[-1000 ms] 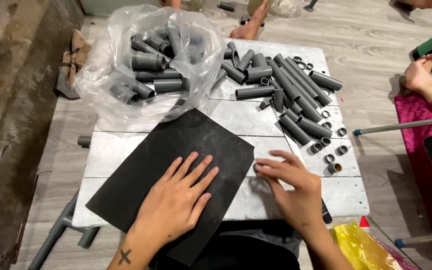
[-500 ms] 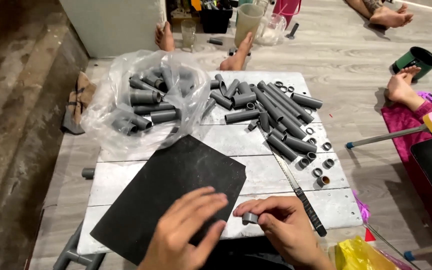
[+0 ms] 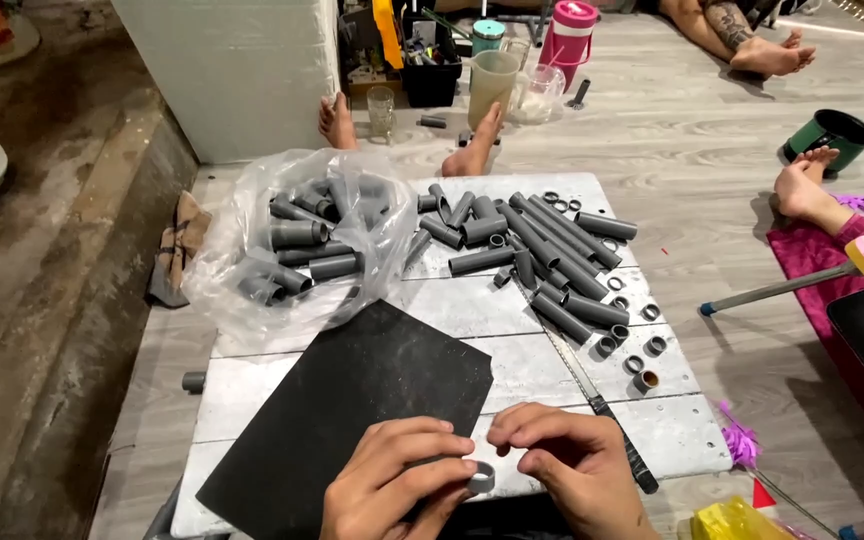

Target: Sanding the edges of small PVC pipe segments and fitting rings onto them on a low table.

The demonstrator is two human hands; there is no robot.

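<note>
Both hands now meet at bottom centre: left hand (image 3: 392, 485) joins right hand (image 3: 577, 470), pinching short grey plastic pipe ring (image 3: 480, 478), lifted off black abrasive sheet (image 3: 352, 410).

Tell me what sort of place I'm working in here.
Probably an informal home workshop, worked at floor level: a low white table heaped with cut grey pipe pieces, a black abrasive sheet, and barefoot people's feet on the wooden floor.

Even indoor light, moderately bright, no hard src visible. Soft shadows under table (image 3: 552, 360) edge & pipes. Mild glare on clear plastic bag (image 3: 252, 250), upper left of center. Hands at bottom slightly motion-blurred. Wide-angle bend twd frame edges; overall compression softness.
</note>
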